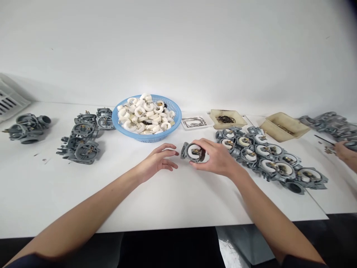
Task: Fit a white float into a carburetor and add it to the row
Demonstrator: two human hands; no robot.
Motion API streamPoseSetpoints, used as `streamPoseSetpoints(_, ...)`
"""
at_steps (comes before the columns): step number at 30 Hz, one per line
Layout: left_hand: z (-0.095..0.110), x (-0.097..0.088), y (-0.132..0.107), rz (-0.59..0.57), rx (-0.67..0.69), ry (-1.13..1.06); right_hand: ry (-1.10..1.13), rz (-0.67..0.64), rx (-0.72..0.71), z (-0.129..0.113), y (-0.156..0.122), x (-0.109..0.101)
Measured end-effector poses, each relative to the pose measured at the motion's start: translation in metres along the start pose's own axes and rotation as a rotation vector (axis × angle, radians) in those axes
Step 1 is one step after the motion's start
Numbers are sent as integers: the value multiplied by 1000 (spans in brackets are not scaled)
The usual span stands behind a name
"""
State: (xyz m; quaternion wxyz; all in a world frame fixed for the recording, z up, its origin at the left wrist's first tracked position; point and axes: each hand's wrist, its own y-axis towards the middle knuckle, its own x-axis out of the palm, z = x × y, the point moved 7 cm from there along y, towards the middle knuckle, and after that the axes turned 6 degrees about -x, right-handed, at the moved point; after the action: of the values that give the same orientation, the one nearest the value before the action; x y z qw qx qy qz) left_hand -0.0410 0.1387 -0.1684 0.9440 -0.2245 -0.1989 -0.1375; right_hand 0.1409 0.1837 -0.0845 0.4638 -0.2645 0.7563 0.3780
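Note:
My right hand (216,158) is closed around a grey carburetor body (193,152) with a white float set in it, resting on the white table (173,197) in front of me. Just to its left my left hand (158,160) hovers over the table with fingers stretched out and nothing in it. Beyond both hands stands a blue basket (147,136) heaped with white floats (145,113). To the right lie rows of several carburetor bodies with floats fitted (267,158). At the left lie bare carburetor bodies (82,139).
More grey carburetors (28,128) sit at the far left. A white tray of wire clips (194,122) and two beige trays (227,118) (283,127) stand behind the fitted bodies. Another person's hand (344,152) works at the right edge beside more carburetors (330,124). A white wall rises behind.

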Motion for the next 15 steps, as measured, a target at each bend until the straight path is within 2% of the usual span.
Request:
streamPoseSetpoints(5, 1, 5, -6, -9, -22, 18, -196, 98, 155, 33, -11, -75)
streamPoseSetpoints(9, -3, 10, -8, -60, -40, 66, -371, 283, 413, 82, -48, -143)
streamPoseSetpoints(11, -5, 11, -8, -70, -40, 86, -460, 266, 585, 113, -72, -172)
streamPoseSetpoints(13, -6, 12, -8, -70, -41, 98, -496, 147, 774, 147, -97, -195)
streamPoseSetpoints(15, -6, 13, -8, -71, -44, 105, -485, 54, 884, 176, -118, -214)
